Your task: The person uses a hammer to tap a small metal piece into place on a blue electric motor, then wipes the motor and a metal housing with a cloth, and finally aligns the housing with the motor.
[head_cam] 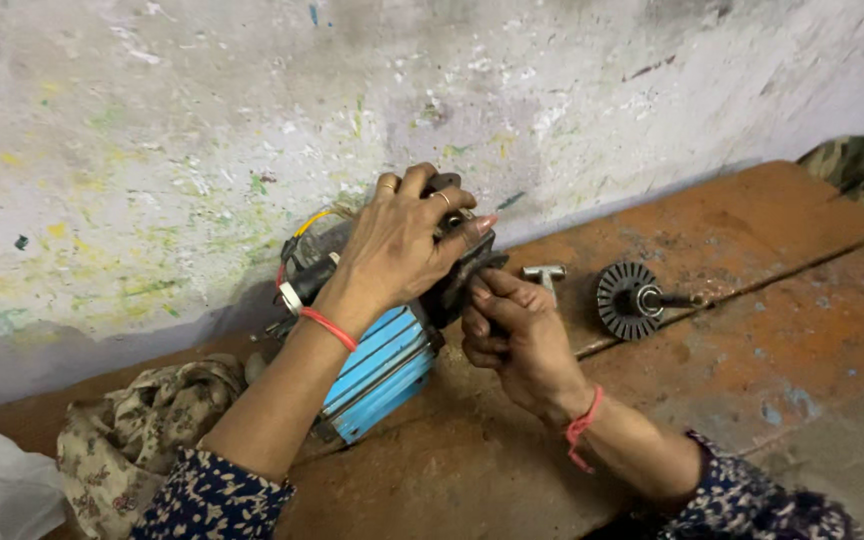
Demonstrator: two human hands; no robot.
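1. We find a blue motor point(382, 368) lying on its side on a worn reddish bench point(752, 300), close to the wall. Its long axis runs diagonally: the ribbed blue body points toward the lower left, the dark end cover point(462, 275) toward the upper right.
2. The left hand point(402, 245) reaches over from above and is clenched on the dark end of the motor, fingers curled over the top.
3. The right hand point(512, 335) is closed against the underside of the same end; whether it holds a small tool we cannot tell.
4. Red and yellow wires point(297, 250) show at the motor's far side.
5. A finned rotor point(632, 298) on its shaft and a small metal T-key point(544, 274) lie on the bench to the right, apart from the hands.
6. A patterned cloth point(132, 430) sits at the left.
7. The wall point(202, 120) is whitewashed, flecked with paint.
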